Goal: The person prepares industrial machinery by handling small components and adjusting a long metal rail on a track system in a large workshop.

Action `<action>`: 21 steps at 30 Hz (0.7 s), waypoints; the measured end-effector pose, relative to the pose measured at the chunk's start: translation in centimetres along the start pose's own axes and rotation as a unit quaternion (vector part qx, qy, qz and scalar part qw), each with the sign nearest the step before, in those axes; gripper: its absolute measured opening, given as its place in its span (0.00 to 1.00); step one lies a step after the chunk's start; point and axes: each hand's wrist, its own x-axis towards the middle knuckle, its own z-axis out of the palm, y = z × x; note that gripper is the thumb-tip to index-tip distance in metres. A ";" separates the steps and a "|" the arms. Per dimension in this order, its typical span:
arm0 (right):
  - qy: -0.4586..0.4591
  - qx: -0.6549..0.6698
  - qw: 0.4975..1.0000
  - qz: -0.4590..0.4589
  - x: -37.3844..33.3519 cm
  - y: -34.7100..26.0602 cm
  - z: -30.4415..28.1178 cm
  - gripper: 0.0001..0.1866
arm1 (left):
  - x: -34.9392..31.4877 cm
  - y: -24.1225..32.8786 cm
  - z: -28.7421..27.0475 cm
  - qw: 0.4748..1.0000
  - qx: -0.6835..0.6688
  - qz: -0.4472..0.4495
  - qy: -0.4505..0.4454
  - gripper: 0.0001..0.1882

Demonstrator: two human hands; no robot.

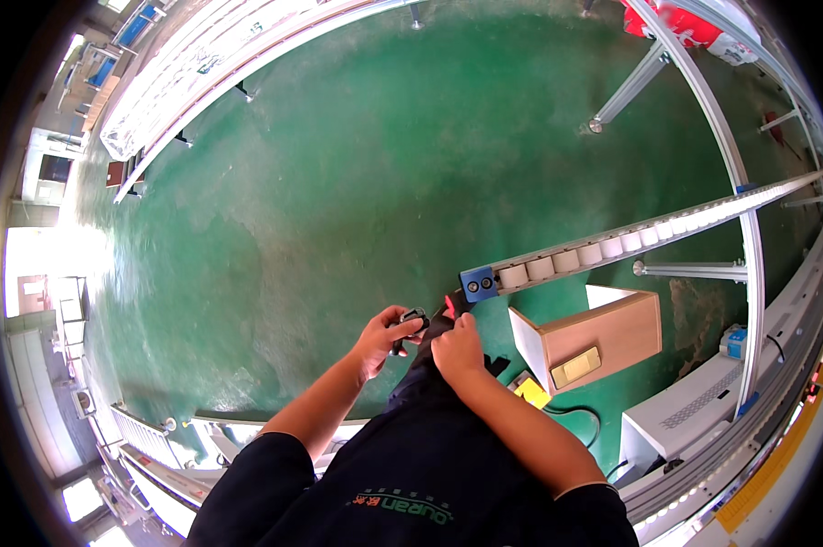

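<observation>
My left hand point(380, 343) is closed around a small black-and-silver object point(415, 315), held in front of my waist. Its exact kind is too small to tell. Close beside it, my right hand point(459, 350) is closed with the fingers curled down against dark cloth. Whatever those fingers grip is hidden. A small red piece point(449, 307) shows just beyond the right fingertips, touching or in front of the dark cloth. Past it lies the blue end block point(478, 283) of a roller conveyor.
The conveyor's white rollers point(566, 262) run off to the right on a metal frame point(747, 273). An open cardboard box point(603, 337) stands right of my hands, near a yellow item point(532, 392) and a black cable point(597, 421). A long wrapped table point(201, 68) stands far left on the green floor.
</observation>
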 end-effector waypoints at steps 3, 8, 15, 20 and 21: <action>0.071 0.100 0.992 0.021 -0.8 1.7 -0.8 0.12 | 0.0 0.5 0.3 1.000 -0.001 0.010 -0.011 0.16; 0.082 0.316 0.945 0.005 -4.1 4.5 2.6 0.13 | -0.5 1.1 1.7 0.997 0.008 0.033 -0.069 0.15; 0.026 0.073 0.992 0.096 -4.2 2.9 3.7 0.18 | -0.3 2.6 5.9 0.992 0.066 0.031 -0.107 0.15; 0.060 0.326 0.941 0.069 -8.0 4.2 2.5 0.15 | -0.5 3.3 7.3 0.979 0.109 0.064 -0.162 0.19; 0.198 0.420 0.880 0.099 -9.6 4.4 4.3 0.13 | -0.3 3.3 8.4 0.973 0.122 0.070 -0.181 0.21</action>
